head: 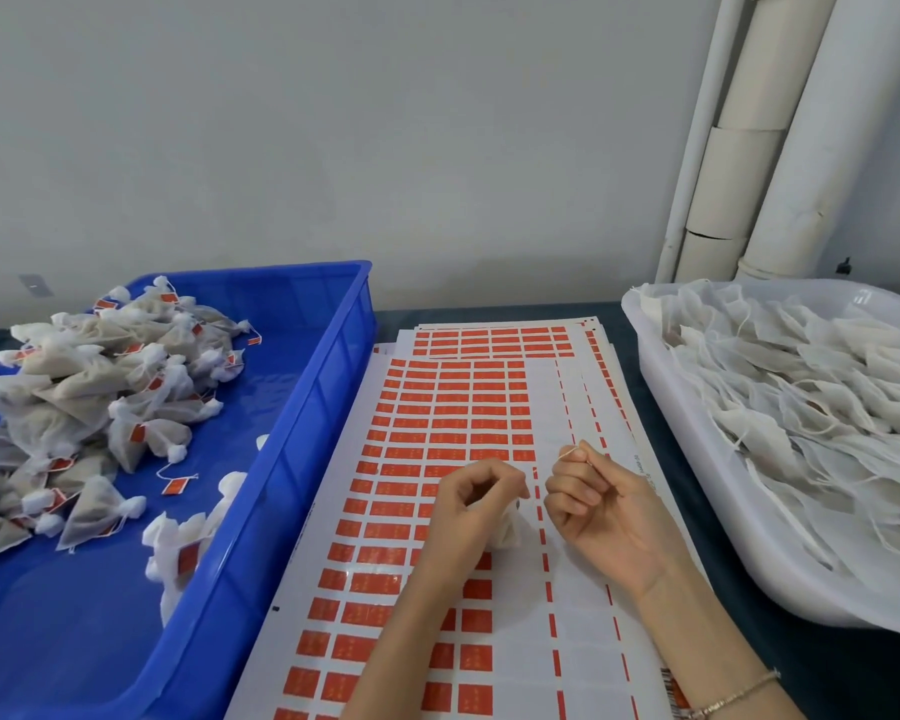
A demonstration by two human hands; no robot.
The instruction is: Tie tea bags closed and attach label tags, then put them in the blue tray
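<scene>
A tea bag (pixel 507 535) is gripped in the left hand (pixel 476 506), whose fingers (pixel 510 478) are curled tightly round its top, over the label sheets (pixel 437 407) spread across the middle of the dark surface (pixel 853 683). Only the bag's white lower part is seen, below the palm. Just beside it, a thin string (pixel 571 451) is pinched between thumb and forefinger of the right hand (pixel 601 506), the other fingers being loosely curled; whether the string is joined to the bag cannot be told. Rows of red labels are carried on the sheets, with bare places at the right. To the left, the blue tray (pixel 302 407) is set just beside the sheets, and tagged bags (pixel 89 387) are heaped in its far left part, a few lying apart near its right wall. To the right, a white tub (pixel 697 501) is filled with untied bags (pixel 801 397). A bracelet (pixel 739 691) is worn on the right wrist.
</scene>
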